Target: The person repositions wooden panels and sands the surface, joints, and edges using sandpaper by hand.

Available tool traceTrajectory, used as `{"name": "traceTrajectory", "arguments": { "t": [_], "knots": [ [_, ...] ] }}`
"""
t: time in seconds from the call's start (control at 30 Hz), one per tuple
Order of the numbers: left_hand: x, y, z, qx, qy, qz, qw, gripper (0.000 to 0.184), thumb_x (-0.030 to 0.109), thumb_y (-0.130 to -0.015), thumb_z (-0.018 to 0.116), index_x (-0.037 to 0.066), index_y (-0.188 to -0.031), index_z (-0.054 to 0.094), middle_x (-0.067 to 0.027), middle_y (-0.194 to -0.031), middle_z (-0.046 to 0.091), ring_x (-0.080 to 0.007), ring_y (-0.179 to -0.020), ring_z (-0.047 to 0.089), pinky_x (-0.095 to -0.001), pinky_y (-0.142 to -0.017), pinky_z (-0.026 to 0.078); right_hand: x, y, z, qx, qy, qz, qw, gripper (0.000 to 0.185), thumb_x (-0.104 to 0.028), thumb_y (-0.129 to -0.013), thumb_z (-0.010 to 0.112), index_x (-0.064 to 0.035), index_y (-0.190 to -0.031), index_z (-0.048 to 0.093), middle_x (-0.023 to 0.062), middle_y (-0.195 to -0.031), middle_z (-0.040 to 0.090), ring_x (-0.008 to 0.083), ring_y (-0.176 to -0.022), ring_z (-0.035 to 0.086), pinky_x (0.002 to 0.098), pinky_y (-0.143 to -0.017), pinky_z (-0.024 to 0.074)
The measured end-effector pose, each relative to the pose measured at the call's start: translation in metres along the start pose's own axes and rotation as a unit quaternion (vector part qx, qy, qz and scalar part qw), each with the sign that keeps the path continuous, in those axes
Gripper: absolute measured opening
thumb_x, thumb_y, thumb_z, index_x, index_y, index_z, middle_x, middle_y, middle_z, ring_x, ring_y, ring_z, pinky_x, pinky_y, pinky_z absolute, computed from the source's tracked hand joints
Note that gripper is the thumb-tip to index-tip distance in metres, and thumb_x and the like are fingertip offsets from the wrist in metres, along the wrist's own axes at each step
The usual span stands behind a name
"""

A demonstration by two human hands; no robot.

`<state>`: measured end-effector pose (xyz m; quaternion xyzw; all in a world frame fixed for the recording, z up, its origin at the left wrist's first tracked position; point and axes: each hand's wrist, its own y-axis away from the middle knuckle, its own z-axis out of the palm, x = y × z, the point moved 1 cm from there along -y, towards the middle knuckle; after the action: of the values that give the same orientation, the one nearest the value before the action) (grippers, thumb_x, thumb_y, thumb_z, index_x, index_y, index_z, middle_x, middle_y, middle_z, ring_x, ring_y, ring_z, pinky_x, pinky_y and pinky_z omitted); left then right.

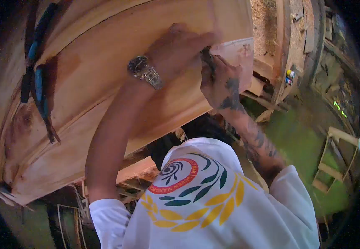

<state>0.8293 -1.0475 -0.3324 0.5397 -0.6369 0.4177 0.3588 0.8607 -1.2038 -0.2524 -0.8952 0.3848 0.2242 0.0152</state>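
My left hand point(179, 50), with a metal watch point(143, 71) on its wrist, is over a large wooden panel point(105, 62). Its fingers look curled and partly blurred, and what they grip is hidden. Close beside it, my tattooed right hand point(221, 85) is closed around a small dark object point(207, 58) whose kind I cannot make out. The two hands nearly meet at this object, near the panel's right end, where a paler pinkish section point(242, 56) shows.
A blue-and-black handled tool point(40, 79) lies on the panel's left side. Beyond the right end are wooden beams point(283, 45) with sawdust and a small colourful item point(289, 77). A wooden frame point(333, 162) is on the greenish floor at right.
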Motion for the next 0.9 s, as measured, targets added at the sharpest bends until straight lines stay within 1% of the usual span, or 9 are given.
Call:
{"name": "traceTrajectory", "arguments": {
  "t": [0.17,0.37,0.47,0.53,0.57,0.6,0.7,0.8,0.9],
  "knots": [
    [-0.018,0.027,0.000,0.024,-0.017,0.036,0.999,0.047,0.008,-0.086,0.066,0.014,-0.132,0.060,-0.0107,-0.101,0.072,-0.0301,-0.097,0.068,-0.0433,-0.099,0.047,-0.025,0.008,0.016,0.004,0.003,0.022,1.000,0.018,0.001,-0.087,0.058,0.0024,-0.102,0.067,0.0210,-0.086,0.067,0.0403,-0.071,0.066,0.0463,-0.064,0.0513],
    [0.002,0.074,-0.037,0.062,-0.068,0.026,0.995,0.044,0.005,-0.084,0.066,0.012,-0.127,0.062,-0.0128,-0.103,0.071,-0.0347,-0.100,0.065,-0.0488,-0.096,0.047,-0.062,0.020,0.035,-0.006,-0.027,0.012,1.000,0.025,0.003,-0.083,0.057,-0.0006,-0.106,0.068,0.0199,-0.093,0.069,0.0397,-0.078,0.068,0.0454,-0.067,0.0540],
    [0.011,0.107,-0.054,-0.008,-0.013,-0.101,0.995,0.041,0.007,-0.084,0.066,0.010,-0.125,0.062,-0.0136,-0.103,0.070,-0.0383,-0.101,0.065,-0.0507,-0.094,0.048,-0.071,0.028,0.052,-0.076,-0.007,-0.001,0.997,0.028,0.002,-0.083,0.058,-0.0036,-0.108,0.068,0.0180,-0.098,0.071,0.0384,-0.087,0.069,0.0456,-0.073,0.0560],
    [0.020,0.120,-0.049,-0.007,-0.145,-0.122,0.982,0.040,0.006,-0.085,0.068,0.011,-0.124,0.066,-0.0110,-0.105,0.073,-0.0334,-0.098,0.067,-0.0460,-0.092,0.052,-0.065,0.033,0.043,-0.098,0.012,-0.031,0.995,0.031,-0.005,-0.083,0.059,-0.0047,-0.113,0.067,0.0158,-0.101,0.071,0.0351,-0.094,0.069,0.0457,-0.079,0.0567],
    [0.023,0.121,-0.047,-0.004,-0.214,-0.129,0.968,0.039,0.006,-0.085,0.068,0.011,-0.124,0.068,-0.0097,-0.105,0.074,-0.0310,-0.096,0.068,-0.0436,-0.090,0.054,-0.060,0.031,0.034,-0.089,0.018,-0.058,0.994,0.035,-0.012,-0.084,0.059,-0.0050,-0.117,0.067,0.0145,-0.101,0.071,0.0323,-0.097,0.069,0.0456,-0.083,0.0568],
    [0.036,0.115,-0.042,0.029,-0.187,-0.124,0.974,0.037,0.007,-0.086,0.067,0.010,-0.123,0.068,-0.0097,-0.108,0.074,-0.0310,-0.099,0.068,-0.0437,-0.091,0.054,-0.053,0.029,0.026,-0.080,0.024,-0.084,0.993,0.039,-0.018,-0.084,0.060,-0.0053,-0.121,0.066,0.0132,-0.102,0.071,0.0295,-0.101,0.068,0.0455,-0.087,0.0570],
    [0.069,0.083,0.000,0.130,-0.154,-0.092,0.975,0.031,0.008,-0.089,0.065,0.007,-0.120,0.068,-0.0099,-0.117,0.073,-0.0306,-0.108,0.068,-0.0441,-0.095,0.053,-0.001,0.023,-0.004,-0.020,0.102,-0.168,0.980,0.043,-0.020,-0.081,0.062,-0.0076,-0.122,0.068,0.0107,-0.118,0.069,0.0267,-0.113,0.065,0.0465,-0.097,0.0531],
    [0.072,0.051,0.065,0.204,-0.206,-0.044,0.956,0.025,0.011,-0.088,0.066,0.006,-0.112,0.068,-0.0102,-0.127,0.071,-0.0291,-0.119,0.066,-0.0458,-0.101,0.051,0.050,0.017,-0.028,0.051,0.140,-0.196,0.969,0.038,-0.010,-0.083,0.064,-0.0077,-0.120,0.071,0.0076,-0.122,0.072,0.0246,-0.118,0.067,0.0427,-0.101,0.0505],
    [0.079,0.015,0.104,0.223,-0.216,-0.060,0.948,0.019,0.016,-0.086,0.068,0.005,-0.103,0.067,-0.0105,-0.132,0.069,-0.0283,-0.125,0.063,-0.0474,-0.105,0.049,0.098,0.018,-0.036,0.046,0.154,-0.207,0.965,0.038,-0.019,-0.084,0.061,-0.0101,-0.118,0.074,0.0058,-0.135,0.067,0.0255,-0.126,0.063,0.0464,-0.109,0.0457]
  ]
}}
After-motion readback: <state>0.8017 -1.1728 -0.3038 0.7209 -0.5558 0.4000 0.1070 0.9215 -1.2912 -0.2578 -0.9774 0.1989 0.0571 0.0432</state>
